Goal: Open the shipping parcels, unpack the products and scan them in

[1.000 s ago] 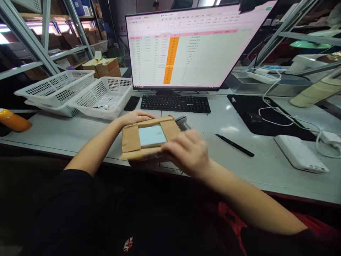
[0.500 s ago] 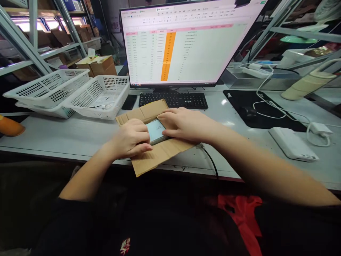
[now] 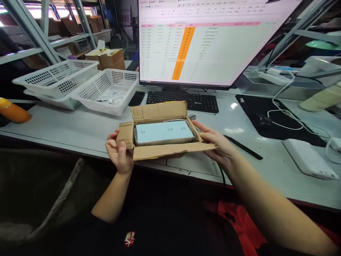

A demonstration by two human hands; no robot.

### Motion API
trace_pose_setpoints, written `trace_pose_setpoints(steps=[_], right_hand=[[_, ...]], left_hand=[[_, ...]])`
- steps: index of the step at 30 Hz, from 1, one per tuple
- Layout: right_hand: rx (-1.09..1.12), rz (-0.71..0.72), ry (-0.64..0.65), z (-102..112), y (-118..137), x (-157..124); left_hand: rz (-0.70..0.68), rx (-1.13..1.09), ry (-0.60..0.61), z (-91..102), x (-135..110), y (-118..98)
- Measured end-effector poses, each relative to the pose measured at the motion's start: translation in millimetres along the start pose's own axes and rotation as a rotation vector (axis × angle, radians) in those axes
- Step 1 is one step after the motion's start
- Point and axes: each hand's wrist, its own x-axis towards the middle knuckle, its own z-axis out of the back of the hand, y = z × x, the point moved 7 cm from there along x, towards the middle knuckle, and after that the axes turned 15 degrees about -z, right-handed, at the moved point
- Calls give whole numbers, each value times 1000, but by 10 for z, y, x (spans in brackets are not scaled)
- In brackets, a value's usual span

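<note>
An opened cardboard box with its flaps folded outward is held between my two hands at the table's front edge. Inside it lies a pale blue flat box with small dark print, and what looks like clear wrapping shows around its edges. My left hand is closed on the left end of the cardboard box, thumb in front of the flap. At the opposite end, my right hand grips the side, its fingers partly hidden behind and under the cardboard.
Behind the box are a black keyboard and a large monitor. White plastic baskets stand at the left. A black pen-like stick, a mouse pad and a white power bank-like block lie on the right.
My hands have moved from over the pale blue box to the two ends of the cardboard box. The cardboard box is now turned and raised, its contents exposed. The view has shifted slightly.
</note>
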Motion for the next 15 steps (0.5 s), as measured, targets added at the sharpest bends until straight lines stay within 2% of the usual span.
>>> trace_pose_setpoints(steps=[1, 3, 5, 6, 7, 9, 11, 13, 15], right_hand=[[-4, -3, -10, 13, -15, -9], [-110, 54, -136, 129, 135, -70], [-307, 228, -326, 237, 513, -200], [-408, 329, -392, 229, 729, -274], [-508, 418, -402, 156, 927, -332], [-740, 537, -245, -179, 1201, -371], [-1004, 599, -23, -599, 1292, -357], [-1236, 621, 87, -899, 1278, -302], [-1362, 627, 109, -1035, 1245, -236]], left_hand=[[87, -22, 3, 28, -64, 73], [118, -61, 15, 103, -117, 134], [81, -102, 49, 173, -111, 159], [98, -123, 100, 177, -114, 194], [153, -131, 194, 147, -138, 250], [343, -84, 471, 30, -275, 404], [512, 9, 730, -62, -465, 530], [576, 61, 859, -116, -573, 581], [572, 49, 869, -156, -583, 573]])
